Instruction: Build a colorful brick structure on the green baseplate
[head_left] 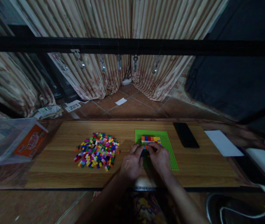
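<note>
A green baseplate (167, 146) lies on the wooden table (57, 161), right of the middle. On its far part sits a low block of coloured bricks (150, 139), orange, red, blue and yellow. Both my hands rest on the plate's near part, just below that block. My left hand (132, 163) and my right hand (159, 158) have their fingertips pressed together at a small brick I cannot make out. A loose pile of many-coloured small bricks (97, 151) lies to the left of my left hand.
A black phone (185, 134) lies right of the baseplate, a white sheet (223, 142) beyond it. A clear plastic box with an orange card (13, 141) stands at the table's left end. A black bar (132, 46) crosses overhead. Curtains and tiled floor lie behind.
</note>
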Demonstrator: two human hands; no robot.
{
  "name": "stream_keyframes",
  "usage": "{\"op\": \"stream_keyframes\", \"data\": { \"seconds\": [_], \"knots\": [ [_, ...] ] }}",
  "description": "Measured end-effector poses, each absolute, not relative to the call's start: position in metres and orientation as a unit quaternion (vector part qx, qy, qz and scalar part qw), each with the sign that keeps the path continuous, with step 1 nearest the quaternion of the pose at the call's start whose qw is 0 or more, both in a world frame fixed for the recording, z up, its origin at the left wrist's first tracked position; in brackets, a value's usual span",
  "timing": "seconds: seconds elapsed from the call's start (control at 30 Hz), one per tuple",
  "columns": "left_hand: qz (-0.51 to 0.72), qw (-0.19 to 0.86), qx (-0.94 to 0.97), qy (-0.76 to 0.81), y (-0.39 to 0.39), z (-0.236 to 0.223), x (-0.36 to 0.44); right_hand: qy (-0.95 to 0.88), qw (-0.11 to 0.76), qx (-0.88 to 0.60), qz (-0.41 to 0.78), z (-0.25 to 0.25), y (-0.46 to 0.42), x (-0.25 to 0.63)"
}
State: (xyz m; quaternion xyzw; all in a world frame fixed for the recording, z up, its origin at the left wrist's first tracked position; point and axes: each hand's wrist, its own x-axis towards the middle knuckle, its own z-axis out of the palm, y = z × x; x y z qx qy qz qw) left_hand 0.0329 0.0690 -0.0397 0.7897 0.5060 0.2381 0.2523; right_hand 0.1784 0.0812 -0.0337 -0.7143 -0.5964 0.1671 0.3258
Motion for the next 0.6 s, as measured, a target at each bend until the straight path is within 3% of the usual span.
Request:
{"op": "stream_keyframes", "data": {
  "seconds": [0.37, 0.6],
  "knots": [
    [0.261, 0.234, 0.796, 0.494, 0.068, -0.049, 0.035, -0.622, 0.280, -0.711, 0.170, -0.028, 0.085, 0.180],
    [0.301, 0.250, 0.775, 0.496, 0.063, -0.054, 0.027, -0.625, 0.352, -0.675, 0.171, -0.024, 0.069, 0.186]
  ]
}}
